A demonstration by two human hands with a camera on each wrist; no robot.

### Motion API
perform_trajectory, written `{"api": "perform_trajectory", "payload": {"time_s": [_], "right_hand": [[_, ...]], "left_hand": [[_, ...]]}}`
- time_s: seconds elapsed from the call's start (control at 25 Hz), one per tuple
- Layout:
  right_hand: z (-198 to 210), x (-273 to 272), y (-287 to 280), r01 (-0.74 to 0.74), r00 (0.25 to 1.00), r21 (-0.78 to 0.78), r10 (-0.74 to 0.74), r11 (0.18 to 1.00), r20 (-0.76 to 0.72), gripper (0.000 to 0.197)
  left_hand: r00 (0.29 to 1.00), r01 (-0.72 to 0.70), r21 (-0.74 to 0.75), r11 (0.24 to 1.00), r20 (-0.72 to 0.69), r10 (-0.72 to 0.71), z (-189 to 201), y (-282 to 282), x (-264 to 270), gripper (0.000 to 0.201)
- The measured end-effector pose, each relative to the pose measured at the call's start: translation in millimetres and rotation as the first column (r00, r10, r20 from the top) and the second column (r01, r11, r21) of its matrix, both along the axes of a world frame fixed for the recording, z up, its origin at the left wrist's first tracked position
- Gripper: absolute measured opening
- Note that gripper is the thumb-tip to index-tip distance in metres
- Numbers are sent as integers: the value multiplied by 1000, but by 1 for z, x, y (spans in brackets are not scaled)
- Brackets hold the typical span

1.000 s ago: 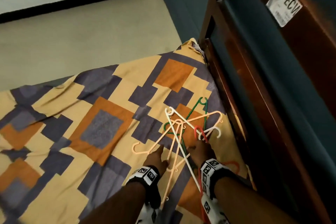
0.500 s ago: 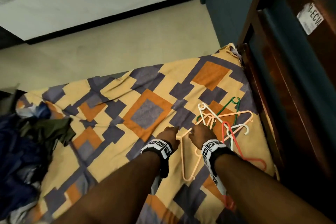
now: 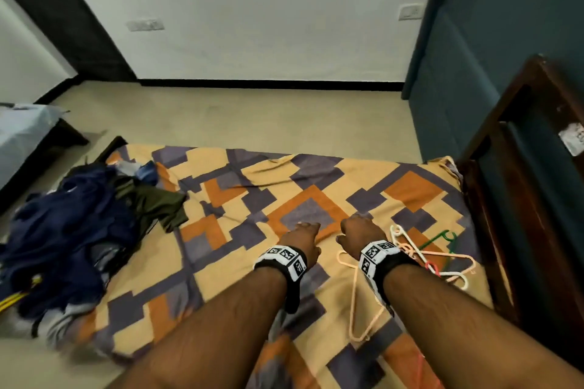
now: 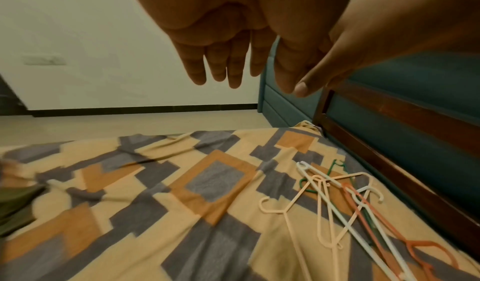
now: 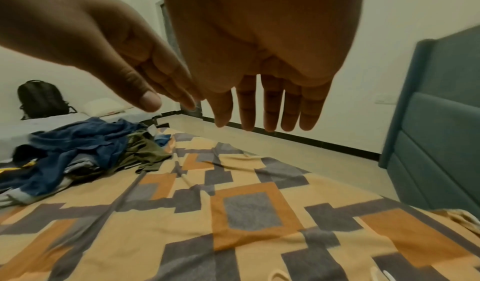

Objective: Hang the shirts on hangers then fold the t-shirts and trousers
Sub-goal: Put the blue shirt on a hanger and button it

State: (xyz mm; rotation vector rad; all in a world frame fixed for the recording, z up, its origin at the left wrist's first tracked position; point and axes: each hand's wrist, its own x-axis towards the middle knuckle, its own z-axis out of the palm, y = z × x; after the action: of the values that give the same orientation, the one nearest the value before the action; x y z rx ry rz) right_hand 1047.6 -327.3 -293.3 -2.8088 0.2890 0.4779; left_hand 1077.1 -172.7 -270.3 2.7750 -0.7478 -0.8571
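A heap of clothes (image 3: 72, 230), mostly dark blue with an olive piece, lies at the left end of the patterned bed (image 3: 252, 186); it also shows in the right wrist view as the clothes heap (image 5: 78, 152). Several plastic hangers (image 3: 423, 256) in peach, white, green and red lie tangled at the right end, seen again as hangers (image 4: 337, 199). My left hand (image 3: 303, 232) and right hand (image 3: 357, 230) hover side by side above the middle of the sheet, fingers straight, holding nothing. The same left hand (image 4: 226, 63) and right hand (image 5: 267, 104) are empty in the wrist views.
A dark wooden bed frame (image 3: 518, 199) and a teal padded headboard (image 3: 467, 79) stand on the right. Another bed with a black backpack (image 5: 39, 98) and a pillow lies far left. Beige floor (image 3: 252, 117) runs beyond the bed to a white wall.
Both hands let go of the hangers and moved left toward the middle of the bed. The view lifted and swung left, bringing the clothes heap into sight.
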Motion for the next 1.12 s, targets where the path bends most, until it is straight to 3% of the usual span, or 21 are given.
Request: {"api": "perform_trajectory", "payload": {"time_s": [0.12, 0.28, 0.48, 0.8, 1.12], "right_hand": [[22, -3, 103, -161, 987, -63, 162, 985, 11, 19], [45, -5, 244, -330, 943, -80, 332, 941, 16, 35], [64, 8, 372, -537, 841, -101, 541, 838, 16, 36], [52, 100, 518, -687, 722, -156, 690, 710, -39, 39], [35, 221, 615, -734, 679, -56, 732, 677, -53, 39]], "left_hand": [[997, -71, 25, 997, 30, 70, 8, 108, -27, 61], [971, -237, 19, 971, 51, 235, 19, 249, -59, 61], [901, -432, 52, 900, 68, 428, 22, 378, -60, 56], [777, -627, 69, 776, 127, 617, 5, 532, -6, 58], [657, -752, 42, 658, 131, 742, 2, 640, 81, 51]]}}
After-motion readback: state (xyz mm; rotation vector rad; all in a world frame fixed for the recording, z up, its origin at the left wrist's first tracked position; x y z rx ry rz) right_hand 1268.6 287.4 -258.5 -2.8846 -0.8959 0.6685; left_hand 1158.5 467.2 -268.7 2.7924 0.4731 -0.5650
